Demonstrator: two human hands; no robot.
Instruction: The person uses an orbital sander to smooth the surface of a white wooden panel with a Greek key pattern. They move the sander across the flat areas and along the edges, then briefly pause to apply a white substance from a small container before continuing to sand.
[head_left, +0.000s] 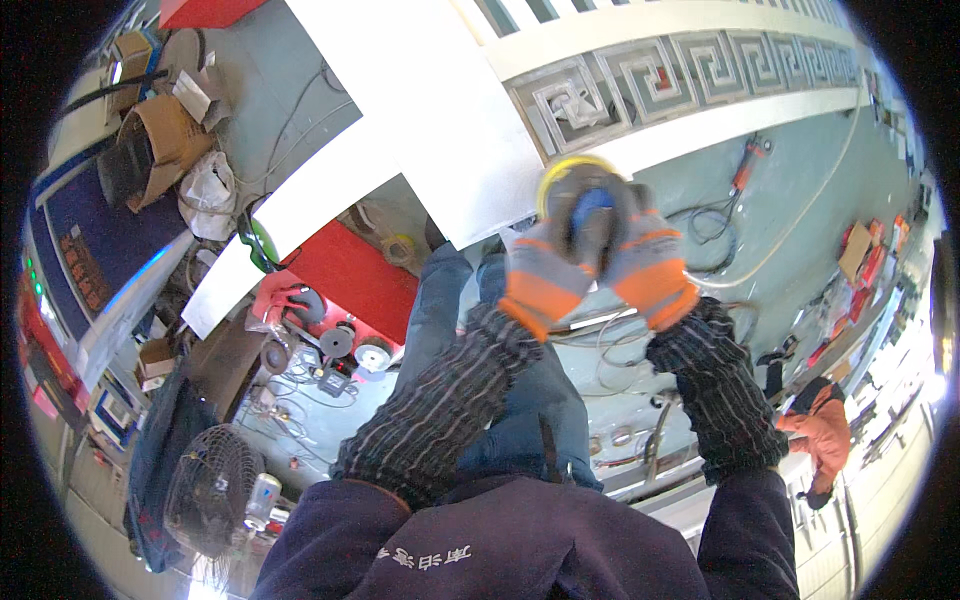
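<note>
Both hands wear grey and orange work gloves and are blurred. My left hand (551, 274) and my right hand (651, 259) close around a round power sander (592, 206) with a blue middle and a yellow-edged disc, seemingly a handheld sander or polisher. The tool is beside the corner of a large white panel (465, 150), close to the lower rail of a pale frame with a square-spiral fretwork band (645, 79). Whether the disc touches the frame cannot be told. The fingers are partly hidden by blur and by the tool.
Green-lensed goggles (259, 238) hang at the white board's edge, near a red box (360, 277) and several abrasive discs (337, 341). An orange angle grinder (744, 171) with its cable lies on the floor at right. A wire fan (210, 487) stands lower left; another person (821, 435) is at far right.
</note>
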